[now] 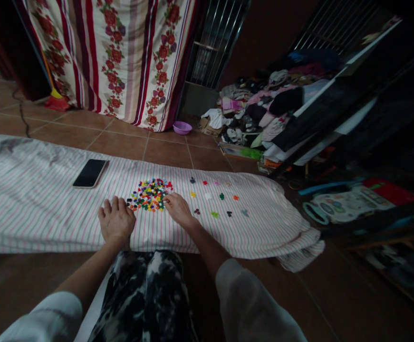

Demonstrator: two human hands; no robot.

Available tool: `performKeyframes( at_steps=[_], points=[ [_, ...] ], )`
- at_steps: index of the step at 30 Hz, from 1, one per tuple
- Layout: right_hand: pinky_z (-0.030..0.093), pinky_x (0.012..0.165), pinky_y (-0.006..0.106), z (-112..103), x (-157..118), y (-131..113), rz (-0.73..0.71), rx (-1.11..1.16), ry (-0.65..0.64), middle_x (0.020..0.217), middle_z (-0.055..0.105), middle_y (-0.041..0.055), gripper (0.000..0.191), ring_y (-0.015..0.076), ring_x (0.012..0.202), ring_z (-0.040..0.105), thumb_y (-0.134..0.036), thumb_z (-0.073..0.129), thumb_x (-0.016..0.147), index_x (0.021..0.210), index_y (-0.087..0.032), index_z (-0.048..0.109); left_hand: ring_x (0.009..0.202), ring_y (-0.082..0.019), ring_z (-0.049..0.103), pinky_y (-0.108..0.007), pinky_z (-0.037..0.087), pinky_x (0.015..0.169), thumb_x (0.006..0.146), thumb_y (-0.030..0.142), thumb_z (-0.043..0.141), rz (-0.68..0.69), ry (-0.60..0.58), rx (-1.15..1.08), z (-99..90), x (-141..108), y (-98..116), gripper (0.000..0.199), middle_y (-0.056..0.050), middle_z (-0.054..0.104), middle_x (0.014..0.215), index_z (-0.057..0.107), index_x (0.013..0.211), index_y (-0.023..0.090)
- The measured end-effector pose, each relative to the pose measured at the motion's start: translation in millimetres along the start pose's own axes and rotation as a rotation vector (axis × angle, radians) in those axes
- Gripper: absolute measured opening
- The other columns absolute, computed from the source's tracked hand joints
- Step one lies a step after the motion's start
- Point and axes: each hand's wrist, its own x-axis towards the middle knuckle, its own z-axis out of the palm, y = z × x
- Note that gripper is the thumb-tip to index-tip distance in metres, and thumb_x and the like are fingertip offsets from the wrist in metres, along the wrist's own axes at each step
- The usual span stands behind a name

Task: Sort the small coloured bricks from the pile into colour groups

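A pile of small multicoloured pieces (151,194) lies on the striped cloth (60,204). My left hand (117,219) rests palm down on the cloth at the pile's left, fingers spread and holding nothing. At the pile's right edge, the fingertips of my right hand (177,208) are pressed together; whatever they hold is too small to make out. Right of this hand, small groups sorted by colour stand in rows, among them yellow (193,194), white (207,195), dark green (222,196), orange (235,197) and light green (214,214).
A phone (90,173) lies on the cloth at the left. Beyond the cloth, a purple bowl (182,128) sits on the tiled floor by a floral curtain (131,61). Heaped clothes (264,107) and a dark slanted frame are at the right.
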Motion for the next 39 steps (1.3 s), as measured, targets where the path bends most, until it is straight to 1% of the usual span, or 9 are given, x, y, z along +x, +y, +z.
performKeyframes(
  at_steps=[3,9,16,20,24,27,30,34,39],
  points=[
    [0.044,0.083,0.028,0,-1,0,0.006,0.010,0.029,0.096,0.065,0.0038,0.017,0.0167,0.090,0.057,-0.013,0.054,0.086,0.093,-0.022,0.066,0.133,-0.035,0.035,-0.052,0.024,0.106,0.085,0.028,0.037,-0.002,-0.005,0.004,-1.3,0,1,0.045,-0.016,0.052,0.137,0.057,0.122,0.013],
    [0.045,0.084,0.028,-4,-5,1,-0.010,0.030,0.047,0.098,0.066,0.0041,0.020,0.0167,0.091,0.059,-0.011,0.050,0.086,0.097,-0.021,0.063,0.131,-0.035,0.037,-0.050,0.026,0.105,0.089,0.029,0.030,0.013,0.025,0.021,-0.3,-1,1,0.044,-0.016,0.053,0.134,0.058,0.118,0.011],
    [0.045,0.089,0.030,-11,-12,18,-0.013,0.042,0.083,0.099,0.067,0.0047,0.028,0.0174,0.095,0.059,-0.007,0.046,0.084,0.098,-0.021,0.065,0.130,-0.034,0.037,-0.050,0.026,0.105,0.089,0.029,0.030,0.017,0.027,0.043,0.6,-1,1,0.044,-0.016,0.053,0.134,0.057,0.119,0.011],
    [0.046,0.088,0.029,-21,-15,37,0.031,0.040,0.145,0.099,0.067,0.0046,0.029,0.0171,0.095,0.060,-0.008,0.047,0.083,0.099,-0.021,0.067,0.129,-0.033,0.037,-0.050,0.027,0.103,0.088,0.029,0.031,0.023,0.016,0.037,-1.9,-1,1,0.043,-0.016,0.053,0.133,0.057,0.118,0.012],
    [0.047,0.087,0.028,-35,-15,64,0.086,0.022,0.224,0.097,0.068,0.0041,0.028,0.0163,0.093,0.061,-0.010,0.047,0.084,0.098,-0.021,0.069,0.129,-0.034,0.038,-0.049,0.027,0.102,0.088,0.029,0.031,0.021,0.023,0.037,-1.0,-1,1,0.043,-0.016,0.053,0.132,0.058,0.117,0.011],
    [0.046,0.088,0.029,-46,-14,88,0.183,-0.006,0.296,0.096,0.069,0.0046,0.026,0.0167,0.092,0.062,-0.011,0.048,0.084,0.096,-0.021,0.070,0.128,-0.034,0.038,-0.048,0.028,0.102,0.090,0.029,0.029,0.018,0.023,0.066,0.1,-1,1,0.044,-0.015,0.054,0.132,0.058,0.116,0.011],
    [0.045,0.091,0.030,-57,-14,111,0.282,-0.030,0.346,0.099,0.070,0.0063,0.026,0.0180,0.095,0.062,-0.011,0.050,0.083,0.096,-0.020,0.071,0.129,-0.033,0.038,-0.047,0.027,0.102,0.090,0.030,0.029,0.014,0.017,0.087,-0.4,-1,1,0.043,-0.014,0.054,0.133,0.058,0.117,0.012],
    [0.045,0.091,0.030,-70,-14,136,0.385,-0.064,0.349,0.101,0.071,0.0056,0.028,0.0183,0.095,0.063,-0.010,0.052,0.082,0.097,-0.021,0.072,0.128,-0.033,0.039,-0.047,0.028,0.102,0.090,0.030,0.028,0.019,0.020,0.105,-1.6,-1,2,0.043,-0.014,0.055,0.132,0.059,0.116,0.012],
    [0.046,0.089,0.027,-75,-13,153,0.457,-0.096,0.312,0.099,0.073,0.0031,0.028,0.0168,0.093,0.065,-0.010,0.052,0.081,0.094,-0.022,0.074,0.128,-0.032,0.039,-0.047,0.028,0.102,0.090,0.030,0.029,0.017,0.020,0.105,0.0,0,2,0.043,-0.014,0.055,0.132,0.058,0.116,0.013]
  ],
)
